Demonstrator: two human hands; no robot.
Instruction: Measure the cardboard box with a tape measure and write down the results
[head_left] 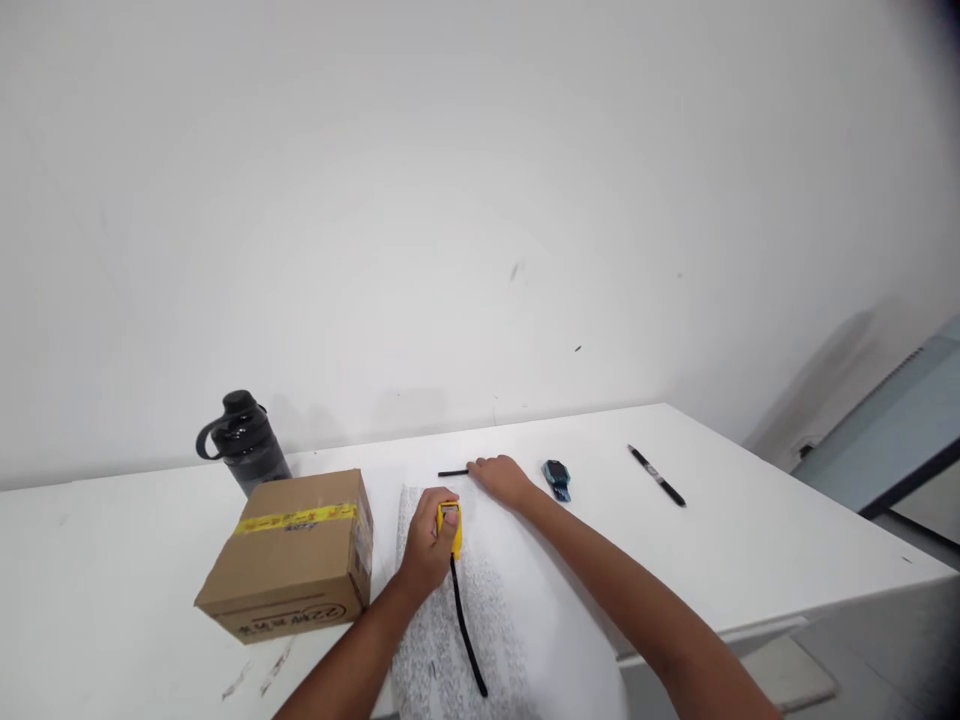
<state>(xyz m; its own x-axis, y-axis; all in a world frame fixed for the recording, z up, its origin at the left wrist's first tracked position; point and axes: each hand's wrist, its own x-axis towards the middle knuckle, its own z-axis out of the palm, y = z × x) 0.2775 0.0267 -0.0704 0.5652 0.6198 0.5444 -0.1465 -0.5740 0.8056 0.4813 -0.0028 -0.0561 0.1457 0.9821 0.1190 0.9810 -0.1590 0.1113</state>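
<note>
My left hand [429,545] is closed around a yellow tape measure [457,540], the thumb lying on top of it. A black strap [468,640] trails from the tape measure toward me. Both rest over a large white sheet of paper [540,610], whose left part is covered in fine dark print and whose near end reaches past the table's front edge. Farther back, my right hand [501,480] lies low near the sheet's far end, fingers closed on the end of a thin black stick [452,473]. The stick points left; its exact kind cannot be made out.
A cardboard box [292,550] with yellow tape stands left of my left hand, a dark water bottle [246,440] behind it. To the right on the white table [600,430] lie a small blue-and-black device [556,478] and a black pen [657,476]. A white wall rises behind.
</note>
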